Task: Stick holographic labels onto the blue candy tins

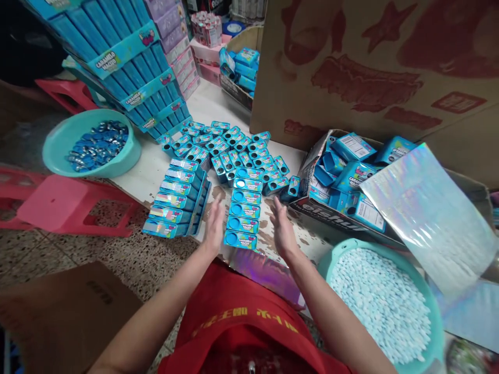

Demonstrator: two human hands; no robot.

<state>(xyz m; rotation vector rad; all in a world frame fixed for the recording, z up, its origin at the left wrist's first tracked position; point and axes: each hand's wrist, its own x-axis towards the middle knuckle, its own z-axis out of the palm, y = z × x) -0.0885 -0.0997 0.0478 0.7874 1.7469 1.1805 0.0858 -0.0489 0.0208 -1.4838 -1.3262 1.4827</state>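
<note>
My left hand [214, 224] and right hand [281, 227] stand flat and released, palms facing each other, fingers straight, grasping nothing. Between them runs a row of blue boxes [244, 210], laid side by side on the worn surface [148, 174]; my palms sit just beside its near end, hardly touching as far as I can tell. The row's long axis runs straight away from my fingers; each box lies crosswise, its long side left to right. I judge this row lined up but not yet moved. Just outside my left fingers lies a finished stacked bundle [177, 200]. Beyond my fingertips a loose cluster of boxes [237, 150] stands unsorted, so plenty remains.
</note>
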